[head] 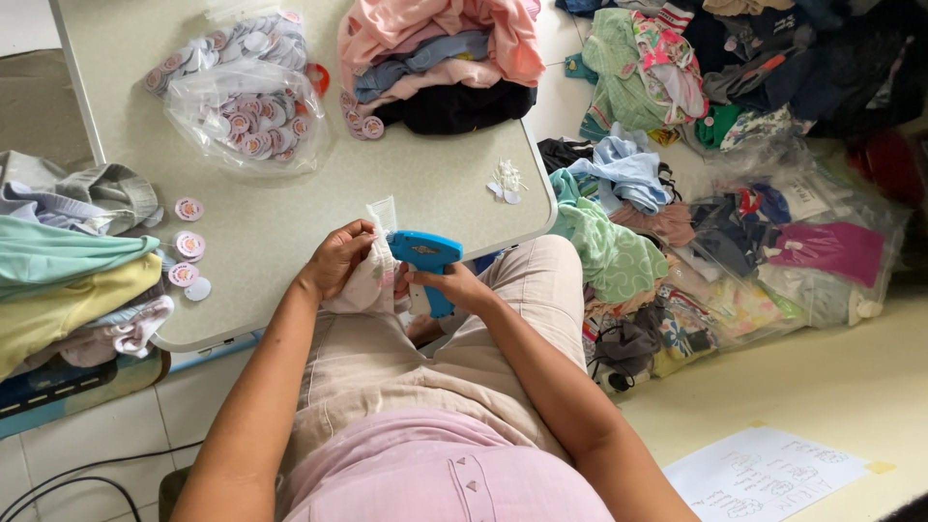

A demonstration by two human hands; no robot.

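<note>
— Starting at the left edge, what lies on the pale grey-green table (pixel 290 208)?

— A stack of folded soft cotton garments in mint, yellow and pale pink (pixel 68 280) hangs over the table's left edge. Just beside it lie a few round pink-and-white paper tags (pixel 188 246), loose on the bare top. Further back sits a clear plastic bag stuffed with the same round tags (pixel 246 106), and to its right a heap of pink, blue and black folded clothes (pixel 440 58).

— And the hands?

— The left hand (pixel 336 259) is at the table's near edge, its fingers curled tight around a small pale pink piece of fabric (pixel 365 282), pinching it from the top. The cloth hangs down between both hands, over the person's lap.

— What does the other one have?

— The right hand (pixel 454 287) is wrapped around the grip of a bright blue plastic tagging gun (pixel 425 253), fingers closed on the handle. The gun's nose points left, touching the pink fabric. A white comb-like strip of plastic fasteners (pixel 383 213) stands up from the top of the gun.

— Anything further right?

— A small cluster of white plastic bits (pixel 506 182) lies near the table's right corner. Beyond the table, on the floor, a big mixed pile of colourful clothing (pixel 677 116) spreads out, with some in clear plastic bags (pixel 822 251). Near the lower right corner lies a white handwritten paper sheet (pixel 764 474), taped down.
</note>
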